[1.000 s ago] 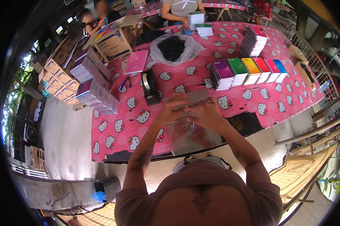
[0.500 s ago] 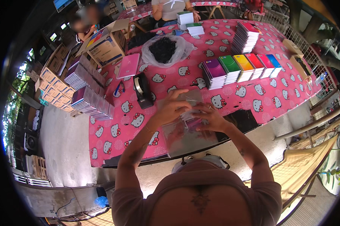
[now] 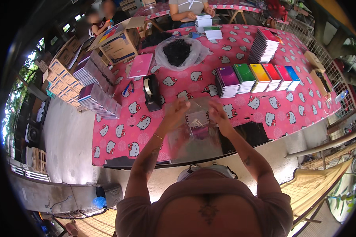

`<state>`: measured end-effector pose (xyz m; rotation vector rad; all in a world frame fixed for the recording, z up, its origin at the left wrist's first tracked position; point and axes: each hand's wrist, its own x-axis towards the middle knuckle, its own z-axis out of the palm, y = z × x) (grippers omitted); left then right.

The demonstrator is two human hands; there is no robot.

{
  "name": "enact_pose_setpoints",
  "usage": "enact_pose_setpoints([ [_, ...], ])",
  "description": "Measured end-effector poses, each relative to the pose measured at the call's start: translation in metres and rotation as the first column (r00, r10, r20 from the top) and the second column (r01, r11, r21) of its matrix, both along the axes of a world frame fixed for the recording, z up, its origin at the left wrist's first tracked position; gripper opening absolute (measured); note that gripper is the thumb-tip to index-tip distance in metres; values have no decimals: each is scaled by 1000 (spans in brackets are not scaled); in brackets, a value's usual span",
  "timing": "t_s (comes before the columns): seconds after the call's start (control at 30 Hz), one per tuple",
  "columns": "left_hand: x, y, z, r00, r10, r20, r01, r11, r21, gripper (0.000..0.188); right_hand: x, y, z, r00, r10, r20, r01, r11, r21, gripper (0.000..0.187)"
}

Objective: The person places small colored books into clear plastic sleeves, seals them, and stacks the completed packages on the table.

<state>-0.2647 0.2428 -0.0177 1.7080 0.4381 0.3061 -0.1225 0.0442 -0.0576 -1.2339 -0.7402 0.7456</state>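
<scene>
My left hand [image 3: 176,113] and my right hand [image 3: 220,114] are raised at either side of a clear plastic bag [image 3: 201,103]. Their fingers are closed and slightly blurred, and seem to pinch the bag's far edge. Spiral-bound notebooks [image 3: 199,132] with a purple cover lie under the plastic, between my wrists, their black coils showing at the sides. Beneath them is a glossy clear sheet [image 3: 182,148] on the pink table. A black tape dispenser [image 3: 152,94] stands just beyond my left hand.
Notebook stacks in several colours [image 3: 259,77] stand at the right, with a taller stack [image 3: 263,47] behind. Wrapped notebooks [image 3: 99,100] and cartons [image 3: 65,81] are at the left. A bag of black material [image 3: 178,53] sits mid-table. Across the table, another person handles a stack [image 3: 203,21].
My hands have moved apart from over the notebooks to their two sides, uncovering the coils and purple cover. The person across the table has brought both hands to the stack. The view has shifted slightly.
</scene>
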Motion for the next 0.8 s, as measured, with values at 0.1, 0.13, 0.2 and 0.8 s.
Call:
enact_pose_setpoints([
  [0.1, -15, 11, -28, 986, -137, -99, 121, 981, -155, 57, 18, 27, 6, 959, 241, -148, -267, 945, -191, 43],
  [0.13, -16, 12, -32, 981, -173, -86, 158, 975, -155, 55, 23, 33, 4, 913, 387, -130, -408, 875, -262, 41],
  [0.2, -11, 4, -32, 992, -108, 67, 120, 972, -204, 56, 21, 42, -1, 927, 372, -43, -374, 912, -170, 40],
  [0.8, -32, -21, 20, 990, -138, 7, 129, 942, 309, 99, 27, 44, 1, 880, 475, -3, -470, 869, -155, 66],
])
